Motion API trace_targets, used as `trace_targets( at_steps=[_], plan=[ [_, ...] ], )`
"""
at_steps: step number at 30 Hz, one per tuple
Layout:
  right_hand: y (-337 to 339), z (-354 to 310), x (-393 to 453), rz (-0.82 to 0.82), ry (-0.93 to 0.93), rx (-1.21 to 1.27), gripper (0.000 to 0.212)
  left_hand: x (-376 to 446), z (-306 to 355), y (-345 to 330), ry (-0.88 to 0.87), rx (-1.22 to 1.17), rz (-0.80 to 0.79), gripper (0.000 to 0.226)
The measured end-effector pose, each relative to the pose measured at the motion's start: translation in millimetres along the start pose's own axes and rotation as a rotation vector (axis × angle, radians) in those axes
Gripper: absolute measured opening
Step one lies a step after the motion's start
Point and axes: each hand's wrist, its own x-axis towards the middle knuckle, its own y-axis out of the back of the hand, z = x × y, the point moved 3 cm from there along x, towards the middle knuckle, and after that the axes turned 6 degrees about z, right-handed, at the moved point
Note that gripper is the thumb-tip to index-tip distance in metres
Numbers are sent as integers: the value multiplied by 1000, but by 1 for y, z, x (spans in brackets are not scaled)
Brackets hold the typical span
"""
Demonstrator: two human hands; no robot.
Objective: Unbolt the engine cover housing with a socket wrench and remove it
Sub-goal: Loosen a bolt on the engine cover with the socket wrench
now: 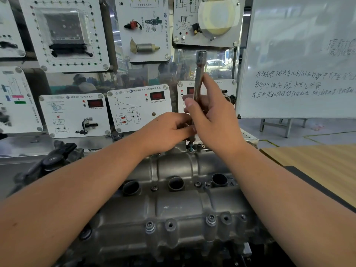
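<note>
Head view | right hand (213, 116) grips socket wrench (199, 74) upright at far-edge bolt (190, 146); left hand (169, 130) pinches its lower end | engine cover housing (173, 209) on bench, between forearms | cast metal, likely heavy, rigid; lift by both long edges once unbolted

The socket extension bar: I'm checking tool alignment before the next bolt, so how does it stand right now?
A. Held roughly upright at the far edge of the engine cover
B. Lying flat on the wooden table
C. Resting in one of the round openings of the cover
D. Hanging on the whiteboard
A: the right hand grips the socket extension bar roughly upright, its open end up, while the left hand pinches near its lower end above the engine cover housing.
</note>
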Motion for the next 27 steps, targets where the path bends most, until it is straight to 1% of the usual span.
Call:
trace_targets(
  at_steps=[1, 2, 4, 5, 6, 8, 11, 13, 14, 15, 17, 19, 20, 23, 24, 26, 27],
  plan=[
    [0, 0, 0, 0, -5, 10, 57, 0, 1, 0, -4, -4, 5, 13],
    [0, 1, 1, 12, 5, 6, 53, 0, 1, 0, -9, -6, 9, 12],
    [2, 1, 2, 56, 66, -42, 32, 0, 2, -1, -7, 2, 10, 21],
    [2, 0, 2, 70, 82, -58, 24, 1, 2, -1, -2, 2, 7, 25],
    [2, 0, 2, 72, 79, -58, 22, 1, 1, -2, 2, -3, 6, 28],
    [1, -1, 1, 53, 49, -35, 26, 0, 1, -2, 9, -23, -8, 26],
    [-1, 0, 0, 27, -2, 0, 45, 0, 0, -1, 11, -10, -17, 17],
    [0, 0, -1, 20, 0, -1, 52, 0, 2, 0, -1, 21, -18, 15],
    [0, 0, 0, 23, 6, -7, 51, 1, 2, 0, -5, 33, -17, 13],
    [1, 0, 0, 33, 23, -20, 46, 2, 1, 0, -6, 32, -17, 11],
    [1, -1, 0, 47, 64, -52, 28, 2, 3, -2, -4, 10, -21, 18],
    [0, 0, 0, 35, 39, -40, 19, 1, 1, -2, 0, -19, -24, 18],
    [0, 1, 0, 24, 12, -25, 23, 0, 1, -2, 5, -26, -27, 16],
    [0, 0, 0, 16, -22, -16, 49, 0, 0, -1, 7, -17, -25, 9],
    [1, 0, 0, 15, -14, -20, 55, 0, 1, -1, -2, -12, -23, 8],
    [0, 0, 0, 14, 8, -22, 55, 0, 2, -1, -18, -14, -20, 6],
    [0, 1, 0, 25, 37, -31, 47, 1, 3, -1, -17, -17, -19, 10]
  ],
)
